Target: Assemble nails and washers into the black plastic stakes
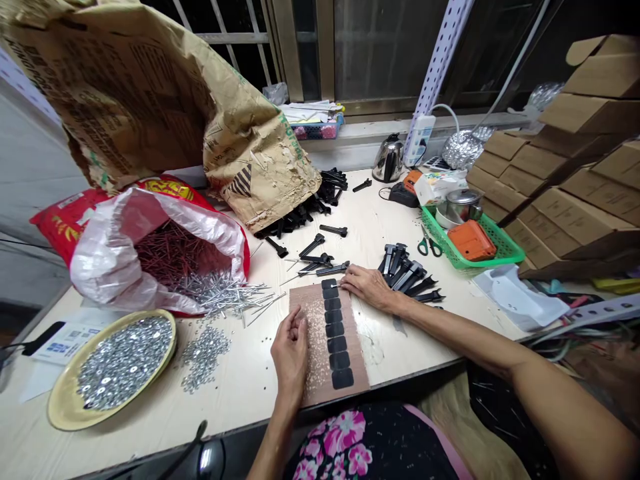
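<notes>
My left hand [291, 350] rests at the left edge of a brown board [319, 390], fingers loosely bent and thumb apart, with nothing visible in them. Along the board runs a column of black square pads [336, 330], and small pale granules are scattered beside it. At the top pad, the fingertips of my right hand [369, 288] are pinched together; a thin metal pin seems to stick out of them to the left. Just above lie black plastic clips [333, 269], some with pins by them. More black clips [403, 267] are fanned out beyond my right wrist.
On the left stand a plate of metal washers [125, 363], a loose washer pile [205, 357] and a bag spilling long pins [225, 297]. A paper sack [250, 160] leans behind. Right are scissors [429, 245], a green basket [505, 257] and stacked cardboard boxes [565, 213].
</notes>
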A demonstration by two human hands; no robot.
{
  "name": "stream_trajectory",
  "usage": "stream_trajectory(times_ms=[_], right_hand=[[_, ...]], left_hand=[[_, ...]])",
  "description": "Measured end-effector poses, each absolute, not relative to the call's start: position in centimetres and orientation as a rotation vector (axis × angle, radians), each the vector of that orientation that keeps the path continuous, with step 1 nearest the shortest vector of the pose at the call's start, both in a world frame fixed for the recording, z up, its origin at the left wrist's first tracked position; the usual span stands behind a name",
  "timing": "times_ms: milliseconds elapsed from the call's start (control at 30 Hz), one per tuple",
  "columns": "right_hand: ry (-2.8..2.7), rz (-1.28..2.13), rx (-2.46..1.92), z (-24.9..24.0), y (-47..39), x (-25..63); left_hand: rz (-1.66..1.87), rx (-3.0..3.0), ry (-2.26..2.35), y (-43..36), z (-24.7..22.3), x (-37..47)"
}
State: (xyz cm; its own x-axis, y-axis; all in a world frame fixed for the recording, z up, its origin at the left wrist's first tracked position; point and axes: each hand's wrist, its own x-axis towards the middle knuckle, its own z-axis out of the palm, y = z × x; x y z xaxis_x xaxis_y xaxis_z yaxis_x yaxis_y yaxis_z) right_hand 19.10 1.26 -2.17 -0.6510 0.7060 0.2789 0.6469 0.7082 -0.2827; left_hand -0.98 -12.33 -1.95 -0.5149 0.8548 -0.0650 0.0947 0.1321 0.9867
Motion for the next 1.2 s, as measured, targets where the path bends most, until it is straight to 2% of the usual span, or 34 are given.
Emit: stream_trajectory(times_ms=[133, 300, 433, 467, 600, 733, 867, 1000, 1200], right_hand=[[-2.619, 0.159, -0.927, -2.4, -0.2, 19.6], [-2.868, 0.153, -0.282, -1.7, -3.7, 20.6], [-2.697, 0.123, -0.805, -1.1, -3.6, 20.7], [-2.691, 0.126, -0.818, -1.1, -3.6, 20.6], [-2.883, 0.145, -0.151, -1.1, -3.9, 20.5], [-2.762, 0.182, -0.655, -0.9, -3.0, 20.4], [-2.854, 0.319, -0.347, -1.2, -2.8, 20.0], [-2.8, 0.294, -0.525, -1.2, -3.0, 19.7], [-2.764, 0.251, -0.541, -1.4, -4.8, 19.4]], left_hand=[[1.463, 0.928, 1.748, -12.4, -1.8, -0.8], [1.359, 1.043, 1.852, -12.5, -1.9, -0.7], [1.259, 1.126, 1.932, -12.4, -2.0, -0.7], [1.253, 1.129, 1.933, -12.4, -2.0, -0.7], [1.241, 1.154, 1.945, -12.3, -1.8, -0.6], [1.243, 1.164, 1.969, -12.3, -1.7, -0.5], [1.233, 1.182, 1.975, -12.2, -1.8, -0.5], [1.247, 1.185, 1.969, -12.2, -2.1, -0.5], [1.279, 1.161, 1.918, -12.3, -2.4, -0.6]])
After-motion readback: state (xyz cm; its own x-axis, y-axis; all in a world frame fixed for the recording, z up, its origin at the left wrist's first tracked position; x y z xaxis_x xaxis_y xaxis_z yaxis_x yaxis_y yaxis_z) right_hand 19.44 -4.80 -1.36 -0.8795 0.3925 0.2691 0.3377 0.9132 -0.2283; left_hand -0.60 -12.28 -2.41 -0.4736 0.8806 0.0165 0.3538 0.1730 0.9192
